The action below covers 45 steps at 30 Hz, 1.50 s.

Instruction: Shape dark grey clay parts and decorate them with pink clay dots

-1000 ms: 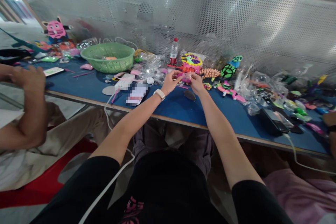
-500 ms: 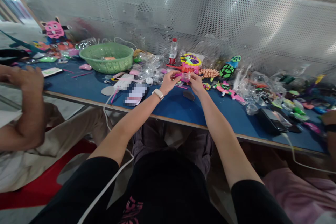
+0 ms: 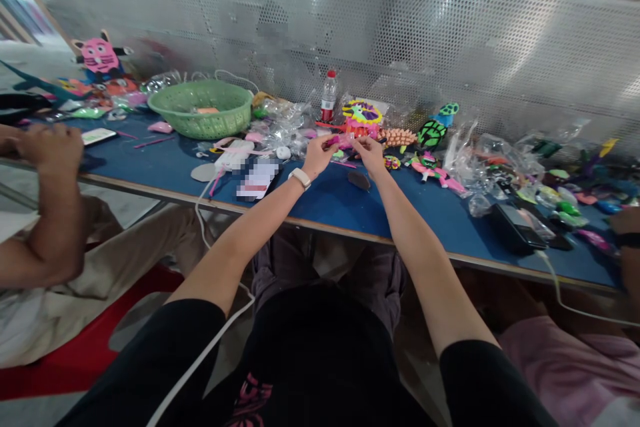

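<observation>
Between both hands, above the blue table, is a small bright pink packet (image 3: 343, 141) that looks like clay in clear plastic. My left hand (image 3: 320, 152) pinches its left end, and a pale band circles that wrist. Fingers of my right hand (image 3: 369, 152) are closed on the packet's right end. Right behind stands a clay figure (image 3: 362, 113) with a yellow and purple frilled head. A dark flat oval piece (image 3: 359, 179) lies on the table below the right hand. Small colourful clay bits lie just beyond the fingers, partly hidden by them.
A green basket (image 3: 203, 110), a phone (image 3: 258, 179) and a white power bank (image 3: 235, 155) are to the left. Behind stands a red-capped bottle (image 3: 329, 97). Clay animals and crumpled plastic (image 3: 467, 160) spread rightward to a black device (image 3: 517, 228). A co-worker's hands (image 3: 53, 147) are far left.
The hands stay together at the same spot and still hold the pink packet. My right fingers have shifted slightly along its end. The view has moved very slightly.
</observation>
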Motion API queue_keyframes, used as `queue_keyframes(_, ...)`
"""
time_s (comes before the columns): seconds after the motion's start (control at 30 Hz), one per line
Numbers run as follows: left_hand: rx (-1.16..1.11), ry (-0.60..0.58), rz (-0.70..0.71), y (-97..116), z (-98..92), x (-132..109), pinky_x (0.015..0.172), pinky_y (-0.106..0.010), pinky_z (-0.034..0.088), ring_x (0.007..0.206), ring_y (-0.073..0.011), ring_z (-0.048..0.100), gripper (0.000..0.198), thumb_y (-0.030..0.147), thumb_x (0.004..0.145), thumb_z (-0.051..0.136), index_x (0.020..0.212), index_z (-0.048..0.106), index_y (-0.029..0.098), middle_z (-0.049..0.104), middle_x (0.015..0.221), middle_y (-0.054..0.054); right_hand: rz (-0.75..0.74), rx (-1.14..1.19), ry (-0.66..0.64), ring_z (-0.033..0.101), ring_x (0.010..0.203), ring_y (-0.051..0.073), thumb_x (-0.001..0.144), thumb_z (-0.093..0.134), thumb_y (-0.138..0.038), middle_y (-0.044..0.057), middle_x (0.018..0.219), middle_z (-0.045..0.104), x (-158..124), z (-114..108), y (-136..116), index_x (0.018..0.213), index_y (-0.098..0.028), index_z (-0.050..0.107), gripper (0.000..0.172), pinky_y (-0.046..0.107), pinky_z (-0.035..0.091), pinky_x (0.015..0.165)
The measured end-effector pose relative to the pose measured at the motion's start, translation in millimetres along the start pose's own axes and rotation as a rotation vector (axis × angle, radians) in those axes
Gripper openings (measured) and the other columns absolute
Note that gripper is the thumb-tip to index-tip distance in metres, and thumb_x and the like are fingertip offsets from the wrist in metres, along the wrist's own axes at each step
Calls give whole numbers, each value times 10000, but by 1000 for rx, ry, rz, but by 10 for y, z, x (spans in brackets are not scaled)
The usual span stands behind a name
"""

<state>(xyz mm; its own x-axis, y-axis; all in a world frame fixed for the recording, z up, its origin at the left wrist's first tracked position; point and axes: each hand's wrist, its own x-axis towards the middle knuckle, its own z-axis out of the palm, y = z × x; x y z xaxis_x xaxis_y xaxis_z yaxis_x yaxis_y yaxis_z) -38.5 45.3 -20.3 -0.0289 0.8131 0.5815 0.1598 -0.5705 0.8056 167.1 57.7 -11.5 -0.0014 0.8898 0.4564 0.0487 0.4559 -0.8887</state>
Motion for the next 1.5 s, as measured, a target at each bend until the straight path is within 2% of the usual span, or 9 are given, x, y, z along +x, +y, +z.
queue_keyframes(0.1, -2, -21, -13, 13, -1, -8, 1155, -546, 715, 1186, -332, 891, 212, 208, 990, 928, 1198, 902, 180, 921, 1268, -169, -77, -2, -1, 667, 815, 191, 657, 980, -908, 1, 818, 712, -21, 15, -14, 864, -267, 726, 720, 331, 594, 711)
queue_keyframes(0.27, -100, -59, -63, 88, 17, -49, 1224, -580, 684, 1246, -342, 884, 243, 220, 982, 947, 1218, 913, 173, 920, 1288, -172, -71, 16, -93, 643, 755, 177, 673, 945, -986, -7, 741, 674, -32, 30, -43, 760, -258, 724, 766, 333, 636, 700)
queue_keyframes(0.43, -275, -54, -213, 170, 52, -70, 1282, -575, 660, 1218, -281, 893, 245, 134, 1061, 765, 1253, 914, 158, 917, 1326, -134, 53, 31, 8, 698, 830, 193, 802, 963, -868, 8, 815, 753, -20, 33, -70, 821, -250, 812, 636, 304, 671, 690)
queue_keyframes(0.57, -311, -53, -217, 201, 42, -77, 1287, -552, 657, 1221, -268, 888, 228, 119, 1059, 774, 1237, 909, 168, 912, 1347, -124, 108, 54, 56, 728, 919, 212, 866, 918, -852, 27, 899, 774, -7, 41, -80, 882, -251, 824, 609, 307, 679, 705)
queue_keyframes(0.9, -262, 11, -193, 128, 33, -55, 1175, -564, 717, 1013, -240, 895, 135, 102, 1043, 857, 1060, 780, 212, 901, 1048, -74, 145, 66, 2, 687, 724, 168, 875, 889, -914, -5, 788, 665, -23, 46, -82, 786, -259, 682, 692, 288, 620, 627)
queue_keyframes(1.07, -280, -10, -205, 128, 51, -45, 1182, -531, 717, 1101, -239, 889, 126, 117, 1073, 762, 1117, 855, 190, 913, 1183, -107, 91, 26, -10, 703, 772, 186, 891, 881, -901, 11, 799, 693, -53, 70, -85, 820, -264, 744, 655, 302, 634, 661)
queue_keyframes(1.23, -243, -39, -199, 137, 38, -54, 1247, -535, 674, 1253, -293, 878, 340, 25, 899, 843, 1203, 904, 165, 909, 1346, -157, 89, 26, -3, 713, 796, 200, 878, 889, -898, 24, 821, 722, -45, 67, -71, 818, -256, 789, 653, 321, 641, 673)
queue_keyframes(1.33, -181, -58, -153, 115, 25, -66, 1242, -551, 675, 1251, -309, 882, 296, 89, 899, 914, 1186, 899, 157, 915, 1322, -170, 85, 30, -47, 713, 803, 197, 856, 899, -905, 23, 826, 730, -55, 76, -61, 812, -252, 801, 662, 314, 631, 665)
queue_keyframes(1.5, -131, -69, -125, 40, 16, -58, 1069, -533, 754, 1001, -284, 906, 177, 332, 1042, 910, 1120, 865, 179, 925, 1118, -140, 89, 63, -56, 695, 777, 187, 821, 915, -919, 12, 793, 701, -40, 100, -59, 788, -254, 771, 682, 306, 614, 651)
